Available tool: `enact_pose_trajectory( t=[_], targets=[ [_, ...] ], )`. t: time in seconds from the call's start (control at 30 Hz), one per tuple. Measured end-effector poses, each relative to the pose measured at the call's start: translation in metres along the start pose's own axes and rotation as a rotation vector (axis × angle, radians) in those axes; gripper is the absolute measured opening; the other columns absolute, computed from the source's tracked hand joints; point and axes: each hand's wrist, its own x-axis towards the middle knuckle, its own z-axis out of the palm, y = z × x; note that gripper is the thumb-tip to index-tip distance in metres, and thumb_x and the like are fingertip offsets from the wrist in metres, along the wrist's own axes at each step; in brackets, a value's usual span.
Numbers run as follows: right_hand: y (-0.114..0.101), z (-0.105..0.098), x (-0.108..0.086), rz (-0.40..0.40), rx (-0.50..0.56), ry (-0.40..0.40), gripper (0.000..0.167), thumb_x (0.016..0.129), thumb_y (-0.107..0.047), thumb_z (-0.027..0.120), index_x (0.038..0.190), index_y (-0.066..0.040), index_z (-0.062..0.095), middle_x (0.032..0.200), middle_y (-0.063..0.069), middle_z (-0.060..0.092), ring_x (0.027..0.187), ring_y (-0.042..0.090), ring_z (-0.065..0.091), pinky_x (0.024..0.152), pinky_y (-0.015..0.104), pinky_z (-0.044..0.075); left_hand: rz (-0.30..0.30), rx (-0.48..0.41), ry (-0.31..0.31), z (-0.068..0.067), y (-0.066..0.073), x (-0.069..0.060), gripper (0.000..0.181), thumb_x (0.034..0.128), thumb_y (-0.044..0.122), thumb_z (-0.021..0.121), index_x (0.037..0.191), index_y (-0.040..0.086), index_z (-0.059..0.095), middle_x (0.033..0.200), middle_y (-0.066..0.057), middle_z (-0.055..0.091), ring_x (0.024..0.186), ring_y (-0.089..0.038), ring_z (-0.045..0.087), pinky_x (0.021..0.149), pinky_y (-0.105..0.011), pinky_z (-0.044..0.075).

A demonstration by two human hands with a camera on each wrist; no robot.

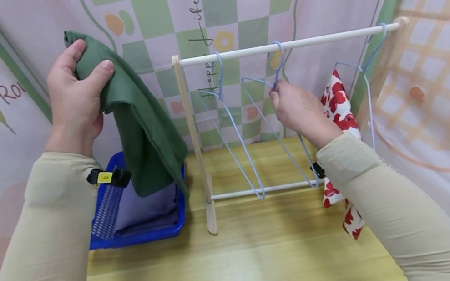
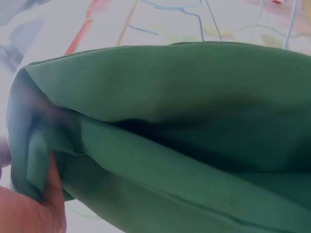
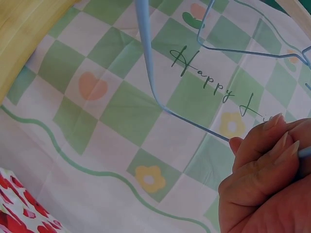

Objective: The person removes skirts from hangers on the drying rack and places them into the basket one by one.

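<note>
My left hand grips a green cloth by its upper end, thumb in front, and the cloth hangs down over a blue basket. In the left wrist view the green cloth fills most of the picture in loose folds. My right hand pinches the neck of a light blue hanger that is hooked on the white rail. Curled fingers around the hanger wire also show in the right wrist view, where the right hand is at lower right.
Another bare blue hanger hangs left of the held one. At the right, a red-and-white floral cloth hangs from a third hanger. Folded purple-grey fabric lies in the basket. The rack's wooden post stands on the wooden table.
</note>
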Motion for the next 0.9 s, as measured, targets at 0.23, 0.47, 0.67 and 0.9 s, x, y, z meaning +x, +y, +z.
enact_pose_trajectory(
  t=[0.23,0.47,0.67,0.9],
  targets=[
    [0.000,0.001,-0.001,0.004,0.004,0.001,0.043,0.113,-0.032,0.031,0.133,-0.003,0.056,0.111,0.021,0.065,0.095,0.041,0.060,0.083,0.060,0.050,-0.007,-0.195,-0.028,0.016,-0.003,0.002,0.068,0.0984,-0.006,0.064,0.160,0.012,0.040,0.162,0.002,0.033,0.137,-0.020,0.049,0.099,-0.023,0.056],
    [0.000,0.001,-0.002,0.013,0.010,-0.020,0.043,0.113,-0.033,0.031,0.134,-0.004,0.055,0.106,0.019,0.064,0.093,0.039,0.059,0.080,0.057,0.049,-0.127,-0.296,-0.056,0.037,-0.012,0.003,0.074,0.0997,-0.007,0.061,0.163,0.018,0.033,0.164,0.004,0.032,0.135,-0.020,0.053,0.094,-0.025,0.058],
    [0.001,0.001,-0.002,0.009,0.013,-0.019,0.042,0.113,-0.033,0.031,0.132,-0.004,0.055,0.099,0.018,0.063,0.089,0.038,0.060,0.078,0.055,0.049,-0.223,-0.246,-0.053,0.043,-0.017,0.004,0.076,0.0989,-0.010,0.052,0.165,0.019,0.027,0.159,0.000,0.037,0.101,-0.014,0.064,0.073,-0.021,0.059],
    [0.001,0.001,-0.002,0.009,0.014,-0.009,0.043,0.113,-0.033,0.031,0.133,-0.003,0.055,0.101,0.019,0.062,0.091,0.039,0.059,0.080,0.057,0.049,-0.313,-0.290,-0.024,0.039,-0.023,0.008,0.071,0.0985,-0.008,0.045,0.164,0.017,0.031,0.138,-0.004,0.048,0.068,-0.008,0.059,0.057,-0.018,0.054]
  ],
)
